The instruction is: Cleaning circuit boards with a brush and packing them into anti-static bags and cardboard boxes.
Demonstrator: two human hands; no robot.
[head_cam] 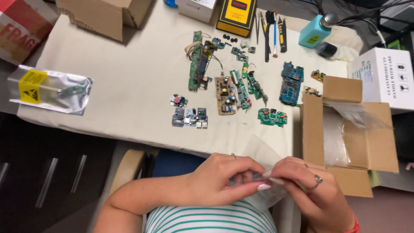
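Ok, both your left hand (220, 179) and right hand (312, 187) pinch the clear plastic bag (267, 196); keep that grip near the edge, above the counter (129, 95).

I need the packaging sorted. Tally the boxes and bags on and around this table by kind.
Brown boxes: 2
White boxes: 2
Red-and-white box: 1
Silver bag: 1
Clear bag, pinched between left hand and right hand: 1
Total: 7
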